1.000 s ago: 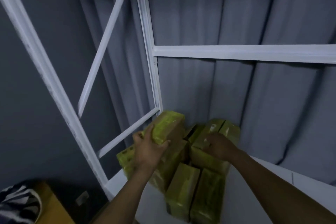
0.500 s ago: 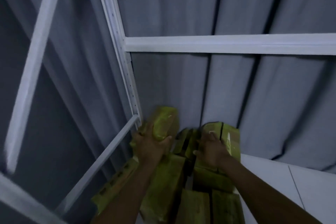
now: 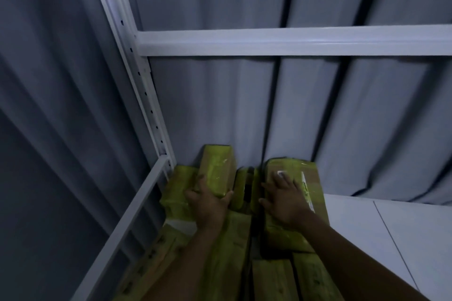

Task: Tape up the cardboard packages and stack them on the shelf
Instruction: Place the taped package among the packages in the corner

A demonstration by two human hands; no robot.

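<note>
- The corner post [image 3: 137,80] of the white shelf stands at the left, its row of holes showing; a cross beam [image 3: 293,40] runs right from it, and a side rail [image 3: 127,222] slants from its foot toward the camera.
- Right of the post's foot, cardboard packages wrapped in yellow-green tape are piled on the shelf board [image 3: 391,239].
- The top package [image 3: 216,166] lies nearest the post, just right of its foot; it rests partly on a lower package [image 3: 176,193] that sits against the side rail.
- The left hand [image 3: 208,203] grips the near end of the top package; its fingers lie over the top and its thumb hooks the right side.
- The wide package [image 3: 310,178] sits farther right of the post, on top of the pile; the right hand [image 3: 286,203] lies flat on it, palm down, fingers straight and spread, holding nothing; its fingertips reach a white label [image 3: 281,174].
- A narrow package [image 3: 244,185] sits lower, in the dark gap between those 2.
- 2 front packages [image 3: 271,276] lie side by side, nearer the camera and well right of the post's foot.
- A grey curtain [image 3: 220,105] hangs in folds behind the post.
</note>
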